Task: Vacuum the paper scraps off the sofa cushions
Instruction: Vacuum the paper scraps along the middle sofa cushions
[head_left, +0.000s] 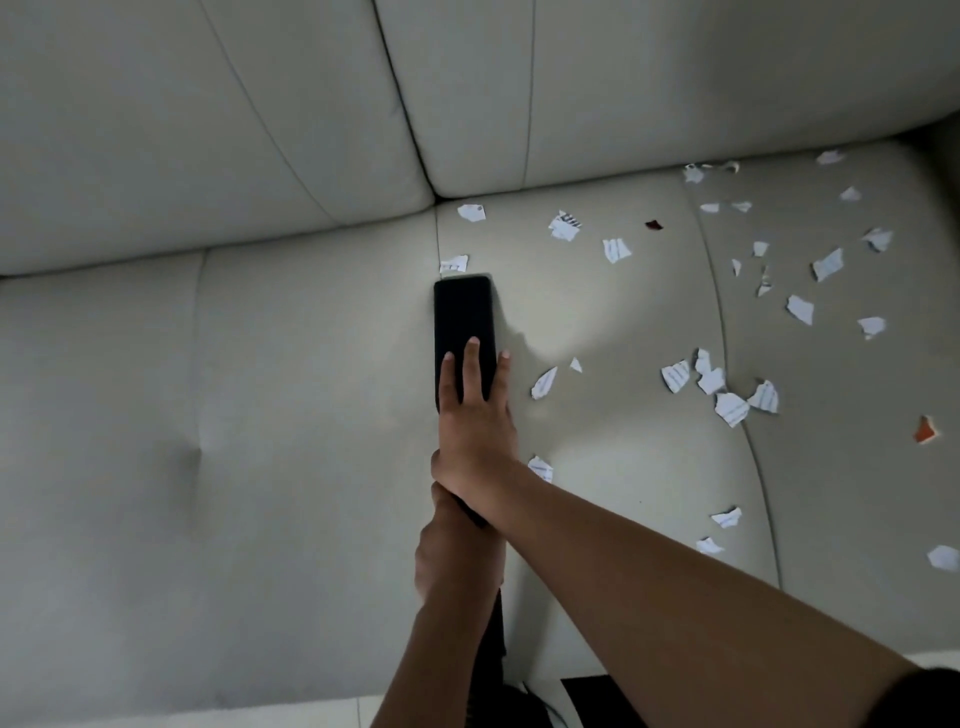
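A black handheld vacuum (462, 322) lies lengthwise on the pale sofa seat cushion (291, 415), its front end pointing at the backrest. My right hand (475, 410) lies on top of its body with fingers stretched straight. My left hand (457, 540) grips the vacuum's handle below, mostly hidden under the right wrist. White paper scraps (727, 384) lie scattered over the cushions to the right; one scrap (454, 264) sits just ahead of the vacuum's front end. An orange scrap (924, 430) and a dark red one (654, 224) lie among them.
The sofa's back cushions (260, 130) rise behind the seat. The left seat cushion shows no scraps. The sofa's front edge and a strip of pale floor (260, 717) run along the bottom, with a dark object (597, 696) near my arms.
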